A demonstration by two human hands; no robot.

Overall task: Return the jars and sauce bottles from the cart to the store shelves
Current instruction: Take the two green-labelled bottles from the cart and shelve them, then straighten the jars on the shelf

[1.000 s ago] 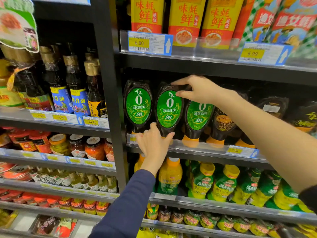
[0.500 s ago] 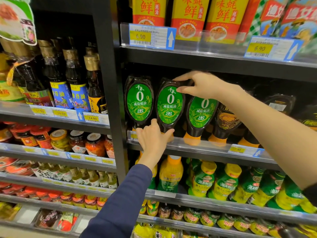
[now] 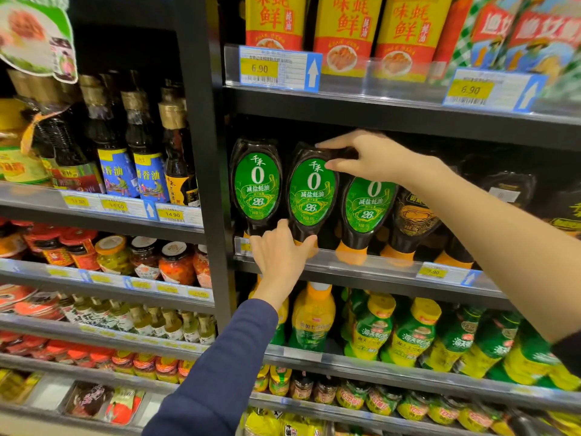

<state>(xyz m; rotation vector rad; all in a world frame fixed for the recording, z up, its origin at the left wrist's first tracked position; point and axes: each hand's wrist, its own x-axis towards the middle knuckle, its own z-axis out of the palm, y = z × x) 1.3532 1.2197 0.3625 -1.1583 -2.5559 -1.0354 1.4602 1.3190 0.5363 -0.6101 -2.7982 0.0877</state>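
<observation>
Green-labelled sauce bottle (image 3: pixel 309 196) stands cap-down on the shelf (image 3: pixel 361 272), 2nd in a row of 3 alike. The right hand (image 3: pixel 374 158) pinches its dark top between thumb and fingers (image 3: pixel 330 144). The left hand (image 3: pixel 283 253) is curled around its orange cap at the shelf edge, beside the leftmost bottle (image 3: pixel 256 187).

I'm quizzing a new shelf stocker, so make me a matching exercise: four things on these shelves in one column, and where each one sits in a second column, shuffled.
Things:
1. middle green-label oyster sauce bottle
2. sesame oil bottles with blue labels
3. yellow 6.90 price tag
4. red chili jars

Places:
A. left bay, below the tall bottles
B. held by the left hand and right hand
C. top shelf edge
D. left bay, upper shelf

Pairs: 1-B, 2-D, 3-C, 4-A
</observation>
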